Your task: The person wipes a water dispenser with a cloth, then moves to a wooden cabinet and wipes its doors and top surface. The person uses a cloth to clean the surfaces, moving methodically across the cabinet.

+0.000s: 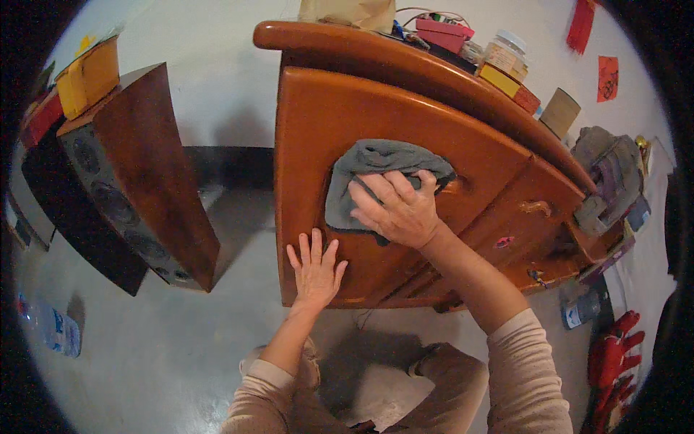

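A bunched grey cloth [347, 206] lies against the side panel of a reddish-brown wooden cabinet [303, 119]. My right hand [398, 209] presses on the cloth with curled fingers, gripping part of it; the fabric spreads out above and to the left of the knuckles. Lower and to the left, my left hand [315, 271] rests flat on the same panel with its fingers apart and nothing in it. A carved handle [461, 184] shows partly, just right of the cloth.
A tall wooden loudspeaker [157, 179] stands on the left, carrying a yellow container [89, 76]. On the cabinet top are a pink basket [442, 32] and a lidded jar [504, 54]. Plastic bottles [62, 331] and red gloves [612, 352] are near the floor's edges.
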Demonstrator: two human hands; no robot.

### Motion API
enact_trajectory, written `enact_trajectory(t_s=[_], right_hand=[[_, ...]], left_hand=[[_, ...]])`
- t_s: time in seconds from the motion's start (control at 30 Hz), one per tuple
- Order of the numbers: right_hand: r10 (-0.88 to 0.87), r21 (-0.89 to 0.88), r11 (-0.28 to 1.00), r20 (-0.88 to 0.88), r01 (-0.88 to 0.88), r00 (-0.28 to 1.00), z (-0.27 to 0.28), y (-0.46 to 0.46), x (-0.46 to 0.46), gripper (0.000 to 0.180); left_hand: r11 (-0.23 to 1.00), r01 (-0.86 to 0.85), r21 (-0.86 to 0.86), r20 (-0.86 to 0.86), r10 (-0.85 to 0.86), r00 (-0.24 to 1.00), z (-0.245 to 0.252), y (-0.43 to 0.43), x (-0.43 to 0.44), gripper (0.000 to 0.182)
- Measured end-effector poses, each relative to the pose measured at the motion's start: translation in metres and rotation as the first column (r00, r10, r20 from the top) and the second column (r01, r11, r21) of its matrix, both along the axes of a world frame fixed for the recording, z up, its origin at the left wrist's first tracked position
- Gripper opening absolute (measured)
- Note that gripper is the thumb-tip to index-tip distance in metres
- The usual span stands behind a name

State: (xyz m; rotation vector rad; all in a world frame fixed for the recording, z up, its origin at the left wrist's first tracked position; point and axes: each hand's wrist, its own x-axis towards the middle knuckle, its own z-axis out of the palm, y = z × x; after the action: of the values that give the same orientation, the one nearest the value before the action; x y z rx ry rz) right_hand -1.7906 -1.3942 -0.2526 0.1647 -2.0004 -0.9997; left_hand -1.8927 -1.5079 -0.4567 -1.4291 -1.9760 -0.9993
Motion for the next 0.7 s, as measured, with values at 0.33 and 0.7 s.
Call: enact_trajectory(t_s=[0.33, 0.7], right_hand=[[-0.257, -0.218, 0.955, -0.263, 0.203, 0.930, -0.022, 0.023, 0.047, 0.052], [-0.385, -0.454, 0.866, -0.343, 0.208, 0.857, -0.048, 0.017, 0.056, 0.059]], left_hand=[[0.997, 0.013, -0.074, 0.080, -0.007, 0.997, 0.008, -0.002, 0.010, 0.051], [0.997, -0.018, -0.071, 0.107, 0.026, 0.994, 0.008, 0.009, 0.015, 0.047]])
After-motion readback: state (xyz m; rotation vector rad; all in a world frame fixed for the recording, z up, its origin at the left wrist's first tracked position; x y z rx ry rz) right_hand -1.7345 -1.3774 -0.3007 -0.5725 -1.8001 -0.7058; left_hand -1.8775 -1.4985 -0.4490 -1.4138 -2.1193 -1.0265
